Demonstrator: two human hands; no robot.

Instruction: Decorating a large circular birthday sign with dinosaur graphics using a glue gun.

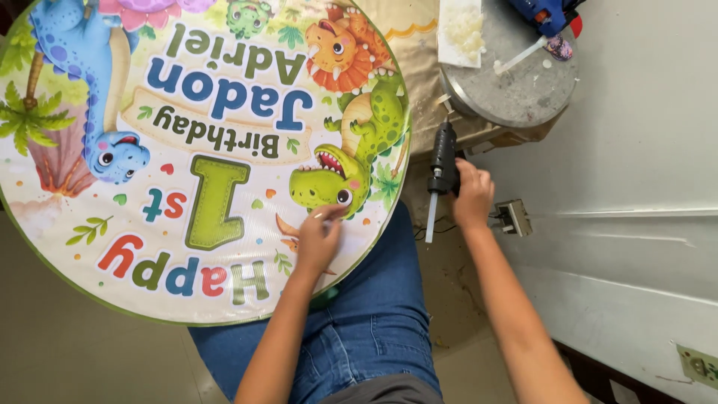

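Note:
A large round printed board (112, 112) with colourful cartoon dinosaurs and lettering lies across my lap, over my blue jeans (374, 322). My left hand (318, 239) rests flat on its lower right rim, fingers apart, next to a green dinosaur picture. My right hand (471, 196) grips a black glue gun (443, 161) just past the board's right edge. A white glue stick (431, 217) pokes out of the gun's back end towards me. The gun's nozzle points away from me towards a metal lid.
A round grey metal lid (516, 82) sits beyond the gun, holding a blue glue gun (546, 13) and white glue scraps. A power socket block (514, 217) lies on the floor beside my right hand. A white wall panel (643, 187) runs along the right.

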